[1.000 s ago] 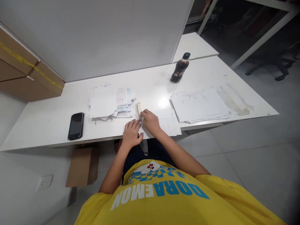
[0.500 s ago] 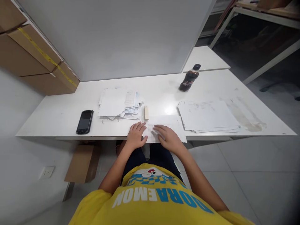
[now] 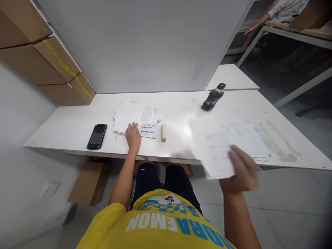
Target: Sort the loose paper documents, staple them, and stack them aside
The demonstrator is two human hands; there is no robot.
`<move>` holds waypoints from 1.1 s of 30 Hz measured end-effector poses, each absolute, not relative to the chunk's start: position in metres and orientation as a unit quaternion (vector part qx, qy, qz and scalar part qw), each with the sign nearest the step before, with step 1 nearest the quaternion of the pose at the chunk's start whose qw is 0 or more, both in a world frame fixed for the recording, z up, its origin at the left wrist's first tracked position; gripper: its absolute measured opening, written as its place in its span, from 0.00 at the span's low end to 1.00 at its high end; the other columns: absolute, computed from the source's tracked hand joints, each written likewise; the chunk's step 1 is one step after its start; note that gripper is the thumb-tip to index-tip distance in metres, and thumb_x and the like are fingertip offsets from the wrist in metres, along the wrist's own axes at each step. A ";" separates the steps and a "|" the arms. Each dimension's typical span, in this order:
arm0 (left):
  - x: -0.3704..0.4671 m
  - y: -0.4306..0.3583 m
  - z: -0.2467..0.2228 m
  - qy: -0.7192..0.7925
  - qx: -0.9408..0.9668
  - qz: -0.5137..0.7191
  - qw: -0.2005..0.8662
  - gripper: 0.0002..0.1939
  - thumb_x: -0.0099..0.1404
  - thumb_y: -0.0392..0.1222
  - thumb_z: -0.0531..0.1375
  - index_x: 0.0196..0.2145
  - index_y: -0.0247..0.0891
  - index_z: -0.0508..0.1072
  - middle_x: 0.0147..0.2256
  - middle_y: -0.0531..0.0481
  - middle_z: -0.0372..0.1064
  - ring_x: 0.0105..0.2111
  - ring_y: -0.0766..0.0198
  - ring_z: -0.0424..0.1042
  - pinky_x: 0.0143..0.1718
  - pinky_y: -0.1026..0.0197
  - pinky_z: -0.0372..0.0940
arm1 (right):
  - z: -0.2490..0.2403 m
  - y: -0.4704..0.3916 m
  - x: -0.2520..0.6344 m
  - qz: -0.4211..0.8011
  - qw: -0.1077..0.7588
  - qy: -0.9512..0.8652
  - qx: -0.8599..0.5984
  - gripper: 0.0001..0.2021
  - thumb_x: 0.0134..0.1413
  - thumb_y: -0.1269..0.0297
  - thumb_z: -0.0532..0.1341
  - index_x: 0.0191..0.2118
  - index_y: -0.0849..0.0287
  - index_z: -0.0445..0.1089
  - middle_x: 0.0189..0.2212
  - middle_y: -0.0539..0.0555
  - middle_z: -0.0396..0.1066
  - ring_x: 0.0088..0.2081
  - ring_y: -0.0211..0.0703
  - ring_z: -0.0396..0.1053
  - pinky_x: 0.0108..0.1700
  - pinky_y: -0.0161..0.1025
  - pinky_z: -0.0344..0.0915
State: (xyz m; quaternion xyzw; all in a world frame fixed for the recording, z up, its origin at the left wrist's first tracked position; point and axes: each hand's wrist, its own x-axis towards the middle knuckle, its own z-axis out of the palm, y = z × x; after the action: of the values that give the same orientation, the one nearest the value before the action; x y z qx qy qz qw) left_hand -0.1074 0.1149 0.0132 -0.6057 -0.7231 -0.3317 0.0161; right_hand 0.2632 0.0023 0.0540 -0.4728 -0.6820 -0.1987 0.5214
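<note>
My right hand (image 3: 242, 169), slightly blurred, is closed on the edge of a printed sheet of paper (image 3: 214, 148). It holds the sheet raised over the desk's front edge, partly covering the right paper stack (image 3: 249, 138). On the near edge of the left paper pile (image 3: 127, 116), my left hand (image 3: 133, 136) lies flat with its fingers stretched out. This pile has a blank white sheet on top at the left and smaller printed slips at the right. A small cream stapler (image 3: 164, 132) lies just right of the pile, touched by neither hand.
A black phone (image 3: 97, 136) lies on the white desk (image 3: 70, 121) at the left. Toward the back right stands a dark cola bottle (image 3: 214, 97). Cardboard boxes (image 3: 52, 65) are stacked at the back left. A person's arm (image 3: 256, 27) shows at the far table.
My right hand has lifted the printed sheet off the desk and carried it right, toward the right stack. My left hand has let go and moved left onto the left pile.
</note>
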 end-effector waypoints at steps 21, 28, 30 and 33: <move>-0.119 0.146 0.014 -0.739 -0.586 -0.329 0.051 0.21 0.66 0.46 0.55 0.54 0.36 0.72 0.58 0.40 0.66 0.61 0.48 0.59 0.64 0.45 0.48 | -0.034 0.058 0.363 0.021 0.303 -0.742 -0.597 0.19 0.60 0.59 0.50 0.51 0.56 0.71 0.56 0.59 0.69 0.62 0.57 0.60 0.62 0.62 0.53; -0.114 0.137 0.016 -0.739 -0.595 -0.309 0.061 0.28 0.61 0.52 0.62 0.56 0.36 0.70 0.60 0.38 0.64 0.61 0.44 0.59 0.62 0.43 0.49 | -0.034 0.033 0.300 -0.007 0.343 -0.756 -0.557 0.21 0.65 0.59 0.48 0.58 0.59 0.65 0.59 0.62 0.66 0.66 0.55 0.55 0.62 0.58 0.55; -0.114 0.137 0.015 -0.738 -0.598 -0.304 0.066 0.27 0.62 0.51 0.61 0.56 0.36 0.70 0.59 0.38 0.64 0.61 0.44 0.59 0.62 0.43 0.50 | -0.040 0.026 0.281 -0.015 0.345 -0.763 -0.547 0.22 0.66 0.60 0.49 0.62 0.59 0.61 0.61 0.62 0.63 0.67 0.55 0.52 0.63 0.57 0.55; -0.116 0.137 0.014 -0.732 -0.598 -0.318 0.077 0.20 0.67 0.48 0.55 0.53 0.37 0.72 0.57 0.40 0.68 0.59 0.46 0.62 0.59 0.44 0.53 | -0.049 0.020 0.262 -0.042 0.333 -0.764 -0.550 0.23 0.66 0.61 0.49 0.64 0.59 0.58 0.62 0.63 0.62 0.67 0.55 0.52 0.64 0.57 0.53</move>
State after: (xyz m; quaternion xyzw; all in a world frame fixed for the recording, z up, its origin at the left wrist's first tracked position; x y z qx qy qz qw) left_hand -0.1156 0.1366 0.0144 -0.5978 -0.7319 -0.3177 0.0774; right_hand 0.2615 0.0200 -0.0491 -0.5501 -0.7645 -0.0418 0.3335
